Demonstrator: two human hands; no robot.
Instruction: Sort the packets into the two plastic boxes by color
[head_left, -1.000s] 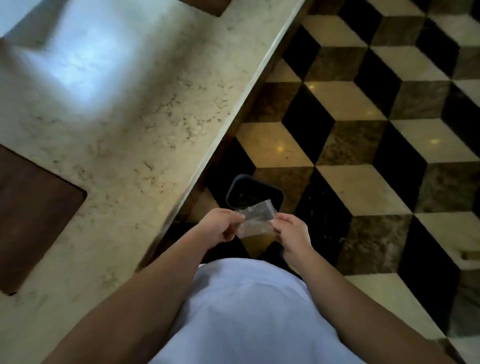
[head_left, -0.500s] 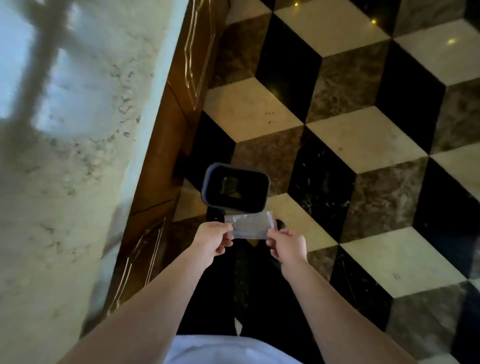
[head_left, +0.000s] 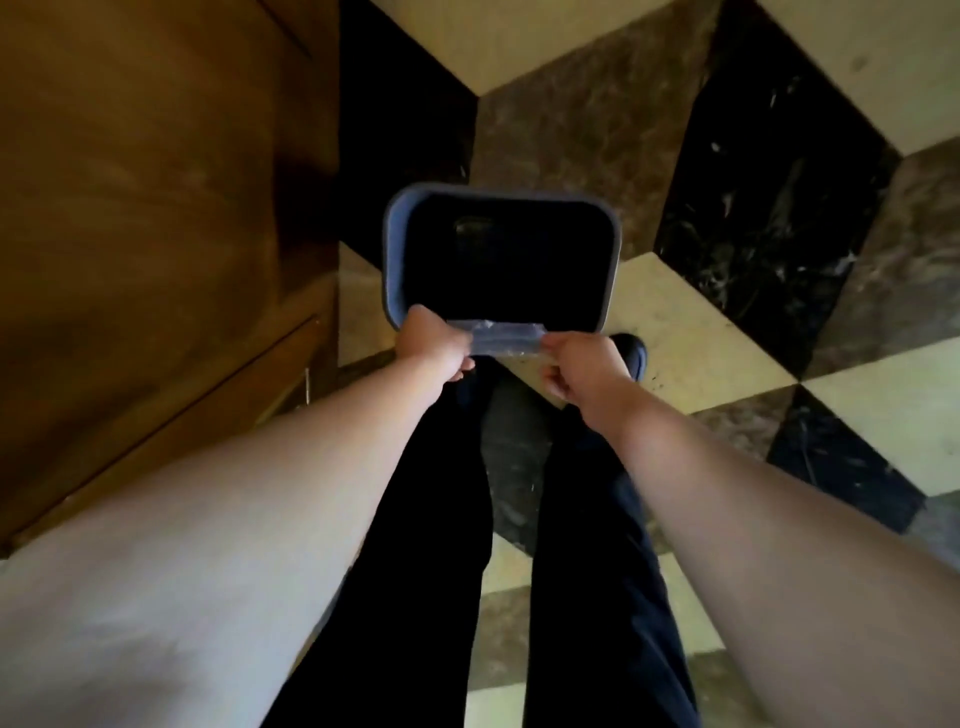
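Observation:
A clear plastic bag (head_left: 506, 338) is stretched flat between my two hands. My left hand (head_left: 434, 343) pinches its left end and my right hand (head_left: 582, 366) pinches its right end. The bag hangs over the near rim of a dark grey bin (head_left: 395, 249) that stands on the floor. The bin's inside is dark, with a faint shiny patch near its far left corner. No coloured packets and no plastic boxes are in view.
A brown wooden cabinet front (head_left: 156, 234) fills the left side, close to the bin. The floor (head_left: 701, 338) is patterned in black, cream and brown marble tiles. My legs in black trousers (head_left: 441, 545) and a dark shoe (head_left: 636, 353) are below the hands.
The view has tipped down from the marble counter to the floor. Both hands with the bag have dropped toward the bin, which now looks much nearer.

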